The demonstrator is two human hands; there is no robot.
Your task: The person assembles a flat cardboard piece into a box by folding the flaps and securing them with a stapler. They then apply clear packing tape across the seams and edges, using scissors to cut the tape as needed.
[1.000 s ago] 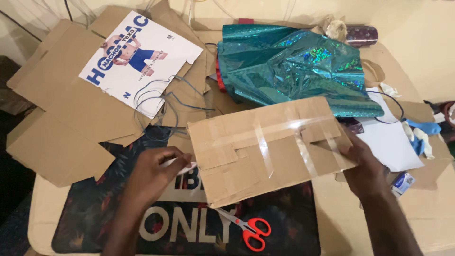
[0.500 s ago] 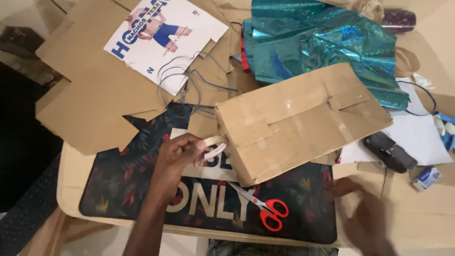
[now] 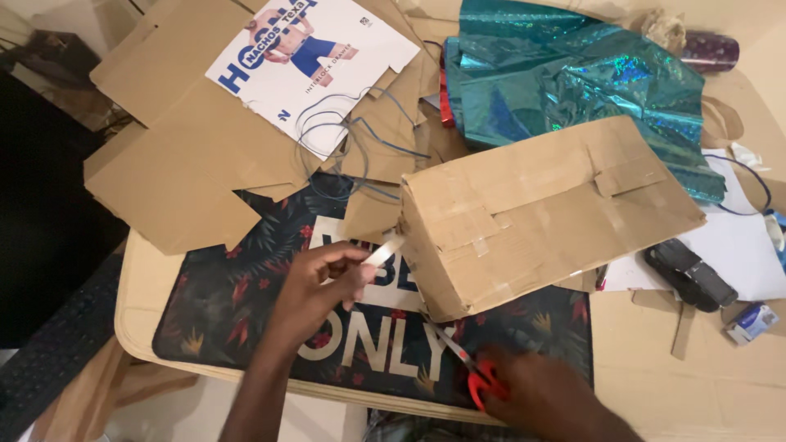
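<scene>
left grip (image 3: 315, 286) pinches glossy tape strip (image 3: 383, 250) | right grip (image 3: 532, 391) on red-handled scissors (image 3: 467, 364)

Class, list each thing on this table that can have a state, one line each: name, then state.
cardboard box: taped shut, lying tilted on the mat.
tape strip: stretched from box corner, pinched by left hand.
scissors: blades closed, right hand on handles.
teal foil wrap: unrolled, crumpled.

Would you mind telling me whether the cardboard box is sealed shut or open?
Shut, on the sides in view: the cardboard box has its flaps folded flat and held by clear tape strips. Its far sides are hidden.
</scene>
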